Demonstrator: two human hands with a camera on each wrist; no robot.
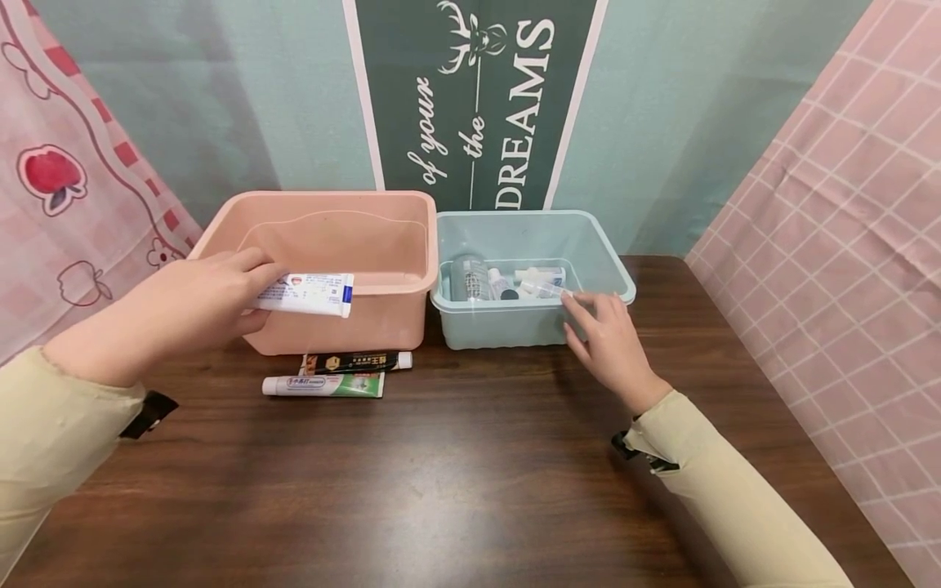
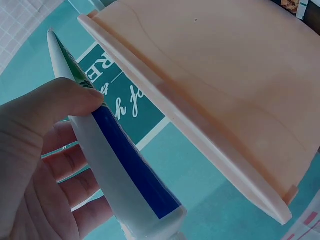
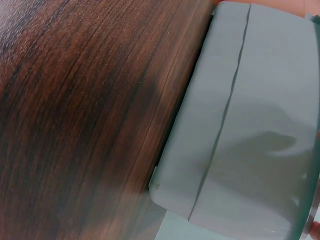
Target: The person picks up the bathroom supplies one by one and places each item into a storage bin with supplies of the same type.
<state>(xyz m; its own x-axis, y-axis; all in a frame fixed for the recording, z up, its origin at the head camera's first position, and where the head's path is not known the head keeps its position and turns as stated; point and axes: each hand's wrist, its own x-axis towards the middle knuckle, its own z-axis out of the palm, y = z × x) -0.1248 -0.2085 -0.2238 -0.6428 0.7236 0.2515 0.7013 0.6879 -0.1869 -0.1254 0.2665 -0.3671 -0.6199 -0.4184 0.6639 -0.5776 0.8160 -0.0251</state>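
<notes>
My left hand (image 1: 198, 298) grips a white and blue toothpaste tube (image 1: 307, 294) over the front rim of the pink bin (image 1: 345, 327); the left wrist view shows thumb and fingers wrapped round the tube (image 2: 125, 165) beside the bin's wall (image 2: 210, 85). My right hand (image 1: 606, 339) rests with relaxed fingers against the front right of the pale blue bin (image 1: 507, 327), holding nothing. That bin holds several small bottles (image 1: 503, 282). In the right wrist view only the blue bin's wall (image 3: 250, 125) and the table show.
Two more tubes lie on the dark wooden table (image 1: 456, 474) in front of the pink bin: a black one (image 1: 358, 362) and a white-green one (image 1: 323, 385). Cloth hangs left, right and behind.
</notes>
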